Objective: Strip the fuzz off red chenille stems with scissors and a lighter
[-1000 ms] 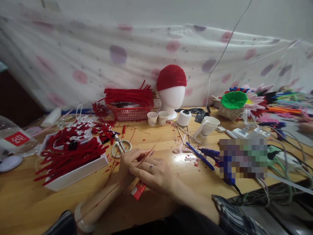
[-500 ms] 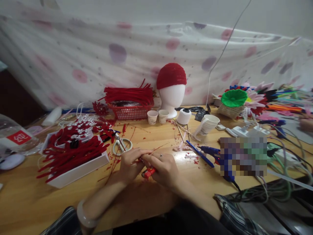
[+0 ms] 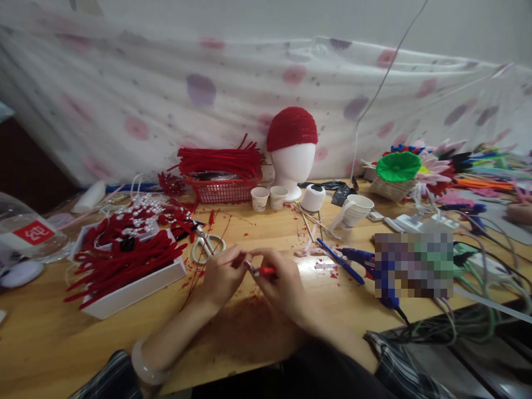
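Near the table's front middle, my right hand (image 3: 282,280) is closed around a small red tool (image 3: 265,271) with a metal end, perhaps a lighter. My left hand (image 3: 224,277) is pinched close beside it, fingertips almost touching the tool's metal end. What the left fingers hold is too small to make out. White-handled scissors (image 3: 208,247) lie just beyond my left hand. Small red scraps are scattered on the wood around both hands.
At left stands a white box (image 3: 137,288) of red fuzzy stems. Behind are a red basket (image 3: 224,191), two paper cups, and a foam head (image 3: 293,160) with a red cap. A blue pen (image 3: 341,261), glue guns, cables and another person's hand (image 3: 519,213) are at right.
My hands have parted slightly at the fingertips. The red tool has risen and turned in my right hand, and its metal end now shows between the hands.
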Demonstrator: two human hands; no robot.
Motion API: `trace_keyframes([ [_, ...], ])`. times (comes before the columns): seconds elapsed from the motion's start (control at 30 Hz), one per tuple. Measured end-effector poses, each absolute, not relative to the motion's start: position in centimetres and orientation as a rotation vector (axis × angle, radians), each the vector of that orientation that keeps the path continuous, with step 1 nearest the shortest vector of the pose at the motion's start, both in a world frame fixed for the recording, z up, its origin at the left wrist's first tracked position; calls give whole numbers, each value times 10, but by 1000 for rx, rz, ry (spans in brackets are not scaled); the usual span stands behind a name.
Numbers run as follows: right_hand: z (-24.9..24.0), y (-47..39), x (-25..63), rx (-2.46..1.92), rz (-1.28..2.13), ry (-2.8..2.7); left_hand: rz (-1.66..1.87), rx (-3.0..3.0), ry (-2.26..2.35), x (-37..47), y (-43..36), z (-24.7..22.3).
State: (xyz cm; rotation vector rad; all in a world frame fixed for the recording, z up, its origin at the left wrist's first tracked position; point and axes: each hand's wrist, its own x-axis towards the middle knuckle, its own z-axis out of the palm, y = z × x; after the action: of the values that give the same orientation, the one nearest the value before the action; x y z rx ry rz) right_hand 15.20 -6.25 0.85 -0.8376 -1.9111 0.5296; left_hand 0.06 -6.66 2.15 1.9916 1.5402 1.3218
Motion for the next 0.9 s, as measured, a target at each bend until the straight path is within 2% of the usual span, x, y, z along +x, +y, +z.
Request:
trace_keyframes([
  [0.13,7,-60,149,-923,758,-1705,1475,1813,1521,2,-63,19],
  [0.3,5,-59,152,-981,531,-1889,1608,2031,1389,1,-67,19],
  [0.53,9,-59,155,-893,194,-1913,1607,2244,1347,0,-73,19],
  [0.73,14,-58,157,-896,187,-1880,1571,2283,1426,1,-72,19],
  [0.9,15,-57,159,-888,185,-1862,1547,2270,1312,2,-73,23],
])
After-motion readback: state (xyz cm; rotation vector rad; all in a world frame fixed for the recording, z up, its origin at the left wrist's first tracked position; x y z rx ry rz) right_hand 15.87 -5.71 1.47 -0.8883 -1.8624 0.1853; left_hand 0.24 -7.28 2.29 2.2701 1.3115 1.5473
